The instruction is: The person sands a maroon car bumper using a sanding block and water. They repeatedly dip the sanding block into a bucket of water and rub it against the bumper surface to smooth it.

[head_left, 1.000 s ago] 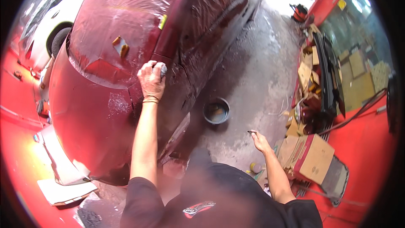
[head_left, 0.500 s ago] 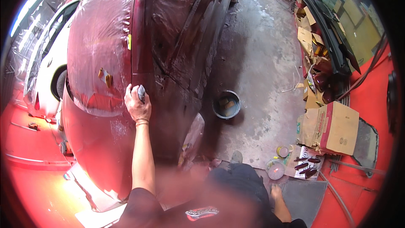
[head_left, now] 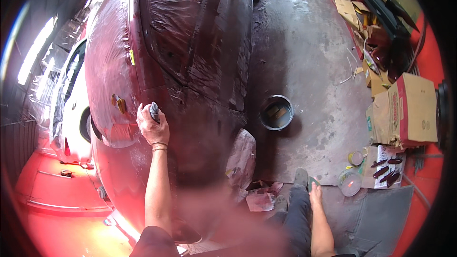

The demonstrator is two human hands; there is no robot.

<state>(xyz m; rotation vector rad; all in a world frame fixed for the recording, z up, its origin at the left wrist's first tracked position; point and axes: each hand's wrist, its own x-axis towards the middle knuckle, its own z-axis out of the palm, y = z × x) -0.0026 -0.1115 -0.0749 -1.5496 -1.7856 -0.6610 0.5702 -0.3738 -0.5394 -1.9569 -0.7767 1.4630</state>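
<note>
My left hand (head_left: 153,127) is closed round a small grey crumpled wad (head_left: 154,112); its material I cannot tell. The hand rests on the dark red car body (head_left: 119,162), just below the edge of the plastic-covered rear window (head_left: 112,66). A folded yellow-brown piece (head_left: 119,103) lies on the plastic to the left of that hand. My right hand (head_left: 315,194) hangs low beside my leg, its fingers curled, with a dark greenish flat edge (head_left: 312,181) showing at the fingertips. Whether it grips that edge is hard to make out.
A black bucket (head_left: 276,113) with sponge-like blocks in it stands on the grey floor (head_left: 323,90). At the right are a cardboard box (head_left: 414,109), a round clear tub (head_left: 350,182) and dark red small parts (head_left: 388,171). A white car (head_left: 78,104) stands at the left.
The view has shifted, and the bucket and box appear farther right. My left hand stays near the window edge with the wad. My right hand has swung forward beside my leg.
</note>
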